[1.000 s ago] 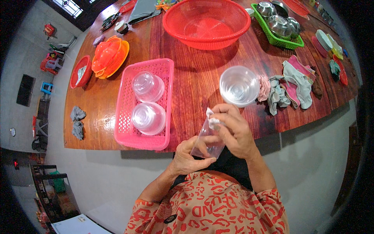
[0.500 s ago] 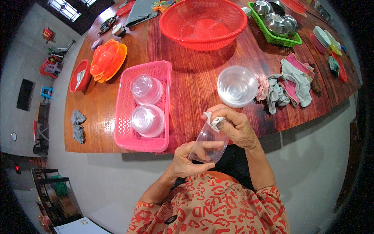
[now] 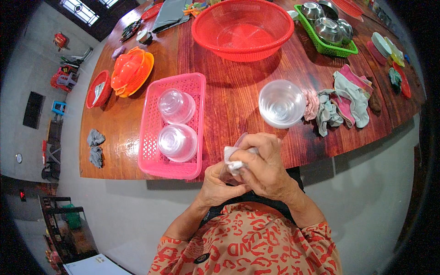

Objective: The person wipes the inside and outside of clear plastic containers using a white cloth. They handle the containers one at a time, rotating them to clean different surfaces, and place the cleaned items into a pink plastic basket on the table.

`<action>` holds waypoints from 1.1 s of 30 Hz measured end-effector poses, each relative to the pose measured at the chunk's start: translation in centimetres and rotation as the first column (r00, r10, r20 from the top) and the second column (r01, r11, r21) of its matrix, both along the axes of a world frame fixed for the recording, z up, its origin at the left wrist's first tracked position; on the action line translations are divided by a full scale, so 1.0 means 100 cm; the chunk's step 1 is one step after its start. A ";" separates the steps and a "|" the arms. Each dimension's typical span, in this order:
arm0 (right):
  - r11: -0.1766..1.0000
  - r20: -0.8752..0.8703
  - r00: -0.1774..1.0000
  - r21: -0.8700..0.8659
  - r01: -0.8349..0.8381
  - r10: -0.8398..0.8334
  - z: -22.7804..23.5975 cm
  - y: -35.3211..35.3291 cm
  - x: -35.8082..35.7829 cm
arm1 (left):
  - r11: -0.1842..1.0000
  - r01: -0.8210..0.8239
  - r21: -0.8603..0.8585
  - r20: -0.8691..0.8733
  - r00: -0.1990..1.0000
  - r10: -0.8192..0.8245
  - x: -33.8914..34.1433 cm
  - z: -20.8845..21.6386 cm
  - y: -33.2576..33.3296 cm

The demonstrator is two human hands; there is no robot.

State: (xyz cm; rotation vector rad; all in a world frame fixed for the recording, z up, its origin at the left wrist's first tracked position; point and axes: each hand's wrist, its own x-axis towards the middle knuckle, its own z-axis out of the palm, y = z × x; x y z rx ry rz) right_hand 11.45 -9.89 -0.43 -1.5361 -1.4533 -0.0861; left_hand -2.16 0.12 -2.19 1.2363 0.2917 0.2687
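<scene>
Close to my body, past the table's front edge, my left hand (image 3: pixel 216 187) grips a clear plastic container (image 3: pixel 226 175) by its lower side. My right hand (image 3: pixel 265 166) is closed on a white cloth (image 3: pixel 234 160) and presses it at the container's mouth. Both hands cover much of the container, so only parts of its rim and wall show. Beyond my right hand stands another clear round container (image 3: pixel 282 104) on the table. To the left, a pink basket (image 3: pixel 200 133) holds two upside-down clear containers, a far one (image 3: pixel 175 105) and a near one (image 3: pixel 178 143).
A large red basket (image 3: pixel 243 54) stands at the back of the wooden table (image 3: pixel 229 91). Crumpled cloths (image 3: pixel 350 98) lie right. Farther back right, a green basket (image 3: pixel 337 49) carries metal bowls. Orange baskets (image 3: pixel 130 75), a red bowl (image 3: pixel 94 94) and grey rags (image 3: pixel 96 147) sit left.
My right hand has moved down and left with the cloth, from the container's rim to over its mouth. The container has tilted, and my left hand still holds it.
</scene>
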 end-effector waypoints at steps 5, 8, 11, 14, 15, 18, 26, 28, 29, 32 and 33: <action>0.999 -0.220 0.976 0.037 0.003 0.006 -0.014 0.000 0.012 | 0.994 0.043 0.098 0.149 0.987 -0.058 -0.001 -0.009 0.001; 1.000 -0.369 0.929 0.012 -0.026 0.028 -0.020 0.001 0.020 | 0.995 0.056 0.086 0.198 0.977 -0.073 0.003 -0.005 0.000; 0.999 -0.471 0.882 0.002 -0.033 0.030 -0.015 0.000 0.020 | 0.995 0.050 0.086 0.228 0.971 -0.068 0.003 -0.007 -0.001; 1.000 -0.298 0.955 -0.008 -0.005 0.002 -0.006 -0.004 0.013 | 0.993 0.037 0.110 0.221 0.973 -0.061 0.001 -0.014 0.001; 1.000 -0.214 0.977 -0.014 0.007 -0.010 -0.001 -0.005 0.009 | 0.992 0.036 0.118 0.208 0.976 -0.060 -0.001 -0.016 0.001; 0.999 -0.056 0.998 -0.015 0.037 -0.038 0.009 -0.006 -0.006 | 0.988 0.030 0.154 0.136 0.989 -0.051 -0.004 -0.011 0.002; 0.996 -0.385 0.921 -0.024 -0.081 0.065 -0.006 -0.002 0.017 | 0.999 0.020 0.029 0.219 0.975 -0.026 0.000 -0.009 0.000; 0.992 -0.549 0.833 -0.048 -0.118 0.072 -0.012 0.000 0.027 | 0.999 0.011 -0.035 0.234 0.972 -0.003 0.003 -0.005 -0.001; 0.994 -0.581 0.812 -0.045 -0.095 0.052 -0.011 0.000 0.027 | 0.998 0.004 -0.066 0.253 0.967 0.012 0.005 -0.006 0.000; 0.999 -0.643 0.765 -0.031 0.026 -0.040 -0.005 -0.002 0.020 | 0.995 -0.012 -0.098 0.280 0.959 0.039 0.010 -0.017 0.007; 0.998 -0.510 0.858 0.002 0.066 -0.055 -0.006 -0.002 0.015 | 0.980 -0.037 -0.198 0.266 0.960 0.090 0.009 -0.019 0.007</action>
